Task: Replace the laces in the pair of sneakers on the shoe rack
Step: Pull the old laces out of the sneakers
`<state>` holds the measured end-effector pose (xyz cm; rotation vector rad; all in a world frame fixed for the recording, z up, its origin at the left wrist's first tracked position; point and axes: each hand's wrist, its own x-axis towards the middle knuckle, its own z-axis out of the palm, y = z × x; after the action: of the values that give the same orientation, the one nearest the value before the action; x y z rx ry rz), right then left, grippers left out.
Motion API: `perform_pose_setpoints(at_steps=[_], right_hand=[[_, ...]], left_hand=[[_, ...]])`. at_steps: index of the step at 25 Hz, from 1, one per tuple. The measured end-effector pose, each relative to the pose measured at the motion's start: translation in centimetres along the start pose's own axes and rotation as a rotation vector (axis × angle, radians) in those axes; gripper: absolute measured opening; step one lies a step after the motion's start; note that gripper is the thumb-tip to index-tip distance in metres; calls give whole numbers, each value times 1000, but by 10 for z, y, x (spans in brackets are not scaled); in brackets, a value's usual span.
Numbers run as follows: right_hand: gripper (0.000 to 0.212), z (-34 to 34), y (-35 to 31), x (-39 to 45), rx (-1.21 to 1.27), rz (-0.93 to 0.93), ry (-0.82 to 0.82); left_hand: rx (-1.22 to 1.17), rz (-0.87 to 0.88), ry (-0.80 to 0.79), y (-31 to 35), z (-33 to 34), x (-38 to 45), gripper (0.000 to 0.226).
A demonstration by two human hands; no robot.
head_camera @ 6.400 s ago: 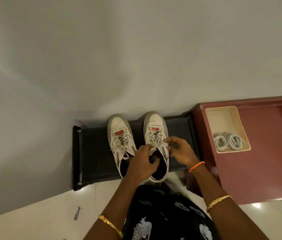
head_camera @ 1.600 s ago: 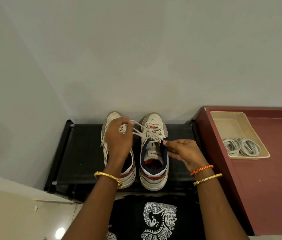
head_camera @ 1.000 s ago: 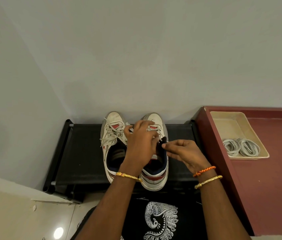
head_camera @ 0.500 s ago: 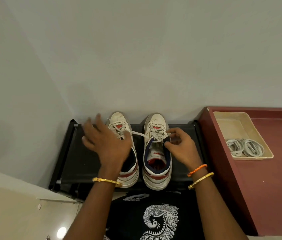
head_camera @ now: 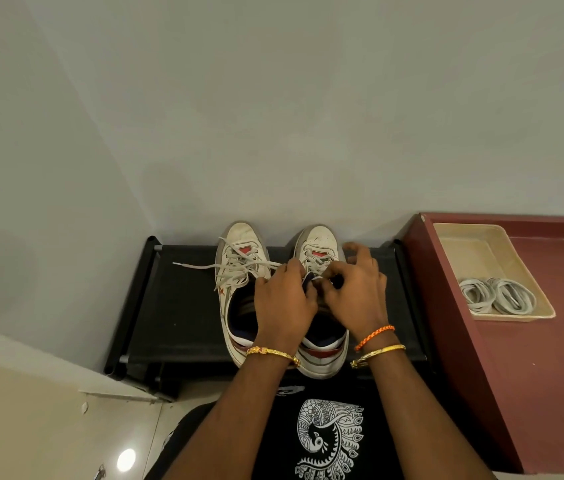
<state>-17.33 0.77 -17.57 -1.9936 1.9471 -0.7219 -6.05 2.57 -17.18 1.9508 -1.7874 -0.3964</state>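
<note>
Two hands unlacing a white sneaker on a black shoe rack.

At frame centre, left hand and right hand fingers pinch the right sneaker laces directly beneath; its long axis points toward the wall.

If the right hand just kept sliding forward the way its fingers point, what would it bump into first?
Probably the toe of the right sneaker, whose laces the right hand is already working over, fingers aimed up and slightly left. Past that toe stands the wall. Depth is hard to judge from one view.
</note>
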Motion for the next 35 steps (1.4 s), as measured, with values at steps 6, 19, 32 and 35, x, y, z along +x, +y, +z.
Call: perform_pose_setpoints(at_steps=[6,19,32,35], right_hand=[[19,-6,19,18,729,649,170],[20,3,-8,-3,-170,-127,-159],[7,-49,57,-6,478,667,422],[6,-42,44,-2,595,622,482]], left_hand=[[45,0,18,2,2,-1,21],[63,-1,-9,0,2,-3,27],[19,-22,15,-1,1,-4,27],[-10,-26,28,-2,2,-5,26]])
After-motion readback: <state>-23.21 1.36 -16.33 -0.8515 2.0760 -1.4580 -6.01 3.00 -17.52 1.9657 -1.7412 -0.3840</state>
